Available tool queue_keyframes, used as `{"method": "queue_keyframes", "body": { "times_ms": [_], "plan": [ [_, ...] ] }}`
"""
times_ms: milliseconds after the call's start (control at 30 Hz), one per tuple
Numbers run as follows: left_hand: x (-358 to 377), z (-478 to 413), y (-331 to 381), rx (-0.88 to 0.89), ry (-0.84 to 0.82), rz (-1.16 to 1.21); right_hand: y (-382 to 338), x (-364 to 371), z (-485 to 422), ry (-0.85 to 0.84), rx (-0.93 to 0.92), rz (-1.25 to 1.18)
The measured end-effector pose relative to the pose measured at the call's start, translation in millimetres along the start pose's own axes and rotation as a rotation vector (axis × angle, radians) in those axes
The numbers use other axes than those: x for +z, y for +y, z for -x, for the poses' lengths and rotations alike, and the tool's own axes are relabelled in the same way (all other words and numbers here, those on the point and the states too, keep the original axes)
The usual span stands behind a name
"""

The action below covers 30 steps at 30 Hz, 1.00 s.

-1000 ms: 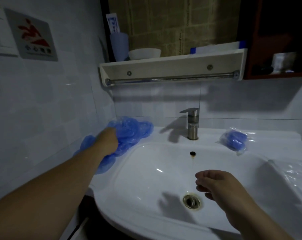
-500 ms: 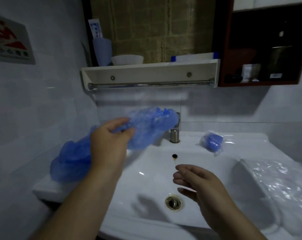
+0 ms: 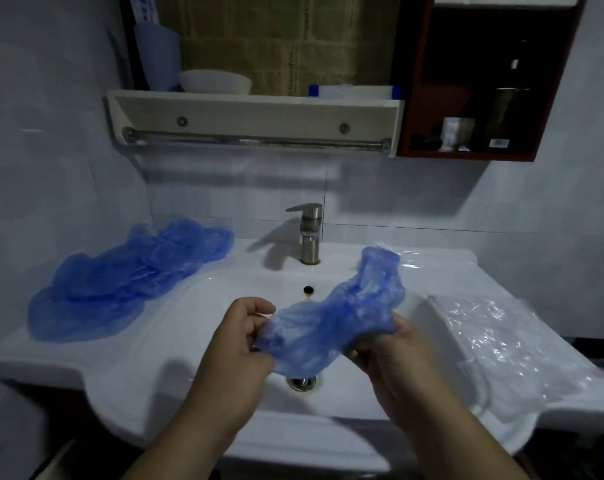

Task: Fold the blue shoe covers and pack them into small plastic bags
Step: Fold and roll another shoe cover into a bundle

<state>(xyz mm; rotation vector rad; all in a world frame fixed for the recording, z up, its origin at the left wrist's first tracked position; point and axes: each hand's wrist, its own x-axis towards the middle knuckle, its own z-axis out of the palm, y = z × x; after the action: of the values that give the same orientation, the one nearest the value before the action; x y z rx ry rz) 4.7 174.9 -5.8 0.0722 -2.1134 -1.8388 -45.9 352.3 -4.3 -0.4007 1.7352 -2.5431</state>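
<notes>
1. Spanning most of the view, a white worktop (image 3: 86, 355) has a basin (image 3: 207, 306) sunk in its middle, set against pale tiled walls.
2. A white shelf (image 3: 255, 112) hangs on the wall above, carrying a blue cup (image 3: 156, 53) and a white bowl (image 3: 215, 81). A dark red cabinet (image 3: 466, 155) sits just beside it on the right.
3. A loose pile of blue shoe covers (image 3: 120, 278) lies on the worktop's left side, well apart from the hands.
4. A crumpled heap of clear plastic bags (image 3: 508, 344) lies on the worktop's right side.
5. One blue shoe cover (image 3: 331, 323) is held in the air over the basin, stretched between both hands, its far end rising to the right.
6. The left hand (image 3: 240, 344) has its grip pinched on the cover's left end, thumb and fingers curled onto the film.
7. The right hand (image 3: 400, 358) has its grip clenched on the cover's right part, fingers curled beneath it.
8. A steel tap (image 3: 309, 233) stands upright at the basin's back edge.
9. The metal drain (image 3: 302, 382) shows just below the held cover.
</notes>
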Motion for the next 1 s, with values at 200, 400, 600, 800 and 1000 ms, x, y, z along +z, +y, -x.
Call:
{"method": "queue_keyframes", "body": {
  "times_ms": [200,400,600,800,1000],
  "plan": [
    [-3,12,15,0.233,-0.162,-0.012,2,0,2,-0.024,-0.026,0.149],
    [11,15,10,0.425,0.069,-0.306,0,6,2,0.008,-0.049,0.176],
    [-5,14,17,0.586,0.34,-0.458,-2,-16,-7,0.221,-0.097,0.419],
    [-4,17,15,0.617,0.402,-0.621,-24,-4,18,0.263,-0.561,0.748],
    [4,16,14,0.517,0.36,-0.698,-35,13,40,0.084,-0.78,0.941]
  ]
}}
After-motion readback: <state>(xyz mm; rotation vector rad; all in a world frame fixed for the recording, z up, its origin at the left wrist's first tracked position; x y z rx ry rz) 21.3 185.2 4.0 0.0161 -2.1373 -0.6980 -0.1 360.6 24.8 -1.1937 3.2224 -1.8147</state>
